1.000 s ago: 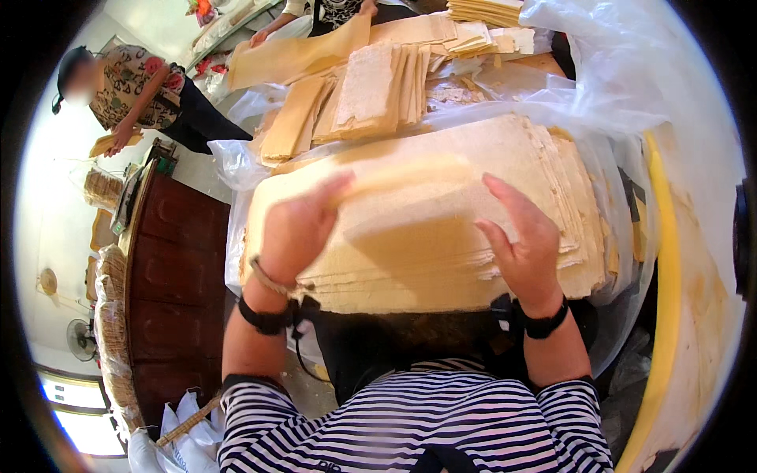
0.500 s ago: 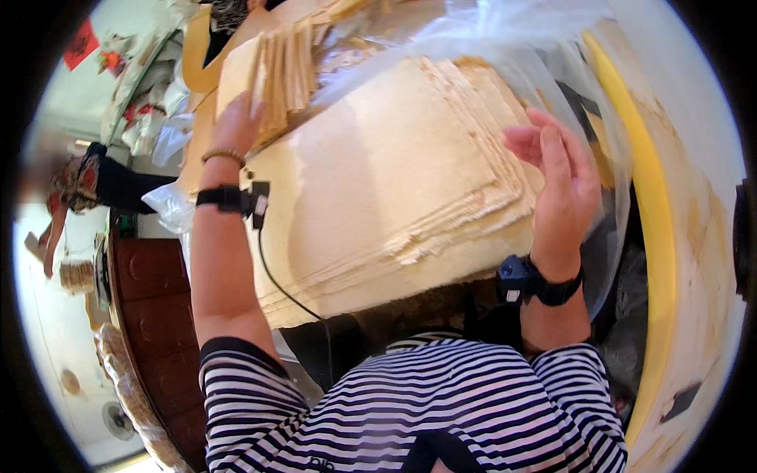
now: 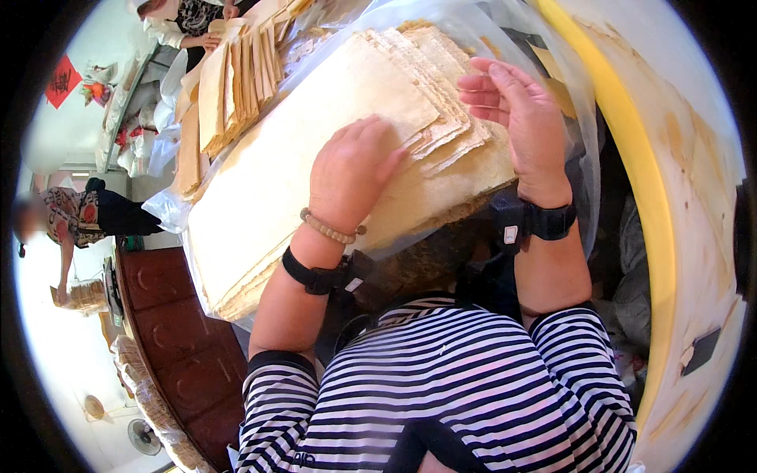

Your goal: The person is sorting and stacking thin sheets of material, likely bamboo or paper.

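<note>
A broad stack of thin cream sheets (image 3: pixel 276 173) with ragged edges lies in front of me; their material I cannot make out. My left hand (image 3: pixel 351 169) rests palm down on the top sheets near the middle, its fingers stretched forward and holding nothing I can see. Beside the stack's right edge, my right hand (image 3: pixel 524 118) is raised with the fingers parted and loosely bent, and nothing is in it. Both wrists wear black straps with small devices; the left also has a bead bracelet (image 3: pixel 327 227).
Clear plastic sheeting (image 3: pixel 579 158) surrounds the stack. Folded cream bundles (image 3: pixel 236 87) stand at the far left, where another person's hand (image 3: pixel 211 39) touches some. A yellow-edged panel (image 3: pixel 643 205) runs along my right. A person (image 3: pixel 79 213) stands farther left, beyond brown wooden furniture (image 3: pixel 177 315).
My left hand has left the folded bundles and come right and nearer, onto the flat stack. My right hand has shifted slightly left and away from me. Another person's hands have come into view.
</note>
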### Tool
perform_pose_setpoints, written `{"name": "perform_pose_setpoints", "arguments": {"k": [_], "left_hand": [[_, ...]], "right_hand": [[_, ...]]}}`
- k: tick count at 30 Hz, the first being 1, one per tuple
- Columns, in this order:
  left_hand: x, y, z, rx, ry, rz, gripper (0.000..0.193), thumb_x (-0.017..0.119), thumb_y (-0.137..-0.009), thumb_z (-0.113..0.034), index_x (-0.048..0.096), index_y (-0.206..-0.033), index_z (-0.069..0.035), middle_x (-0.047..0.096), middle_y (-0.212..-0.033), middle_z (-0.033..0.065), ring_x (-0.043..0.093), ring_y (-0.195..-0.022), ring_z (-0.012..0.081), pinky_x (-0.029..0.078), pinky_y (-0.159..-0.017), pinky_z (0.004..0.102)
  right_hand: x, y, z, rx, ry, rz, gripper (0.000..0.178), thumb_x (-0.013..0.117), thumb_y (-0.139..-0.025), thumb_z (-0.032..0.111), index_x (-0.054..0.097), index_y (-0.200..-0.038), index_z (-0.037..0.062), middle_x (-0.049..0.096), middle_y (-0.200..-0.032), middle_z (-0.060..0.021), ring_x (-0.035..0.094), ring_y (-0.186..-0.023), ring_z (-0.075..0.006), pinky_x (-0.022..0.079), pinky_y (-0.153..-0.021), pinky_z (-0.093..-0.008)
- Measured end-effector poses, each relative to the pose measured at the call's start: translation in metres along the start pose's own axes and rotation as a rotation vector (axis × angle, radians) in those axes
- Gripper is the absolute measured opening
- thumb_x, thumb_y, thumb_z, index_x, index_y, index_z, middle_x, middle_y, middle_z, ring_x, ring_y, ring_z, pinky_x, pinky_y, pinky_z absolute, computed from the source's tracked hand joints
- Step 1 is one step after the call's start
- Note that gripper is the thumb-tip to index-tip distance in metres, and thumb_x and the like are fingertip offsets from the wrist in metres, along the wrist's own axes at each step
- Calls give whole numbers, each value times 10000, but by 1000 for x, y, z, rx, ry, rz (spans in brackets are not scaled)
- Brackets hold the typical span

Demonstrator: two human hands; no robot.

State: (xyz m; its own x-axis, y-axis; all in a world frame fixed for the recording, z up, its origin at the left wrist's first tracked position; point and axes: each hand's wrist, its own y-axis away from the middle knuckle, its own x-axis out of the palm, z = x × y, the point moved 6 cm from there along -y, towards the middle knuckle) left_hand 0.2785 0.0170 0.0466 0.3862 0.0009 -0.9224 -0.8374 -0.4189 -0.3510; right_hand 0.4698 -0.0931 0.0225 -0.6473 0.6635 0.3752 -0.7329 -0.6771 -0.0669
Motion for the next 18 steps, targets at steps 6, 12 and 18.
{"name": "perform_pose_setpoints", "arguments": {"k": [6,12,18], "left_hand": [[2,-5,1,-40,45,42,268,716,-883,-237,685,-1101,-84,713,-1105,112,663,-1004,306,548,-840,400],[5,-9,-16,5,-146,17,186,649,-891,-172,658,-1062,-101,708,-922,113,680,-858,295,550,-727,417],[8,-10,-8,-56,-215,-48,160,630,-900,-173,666,-1045,-117,699,-809,86,680,-771,292,546,-673,418]], "right_hand": [[5,3,-8,120,434,75,363,563,-1005,308,702,-1115,-9,742,-883,-60,670,-740,-111,524,-695,-245],[14,3,-16,97,408,198,370,576,-993,315,690,-1157,4,738,-873,-56,642,-735,-97,506,-686,-246],[30,6,-14,-39,282,311,307,534,-1039,259,676,-1239,75,737,-1015,-3,636,-857,-49,471,-690,-203]]}}
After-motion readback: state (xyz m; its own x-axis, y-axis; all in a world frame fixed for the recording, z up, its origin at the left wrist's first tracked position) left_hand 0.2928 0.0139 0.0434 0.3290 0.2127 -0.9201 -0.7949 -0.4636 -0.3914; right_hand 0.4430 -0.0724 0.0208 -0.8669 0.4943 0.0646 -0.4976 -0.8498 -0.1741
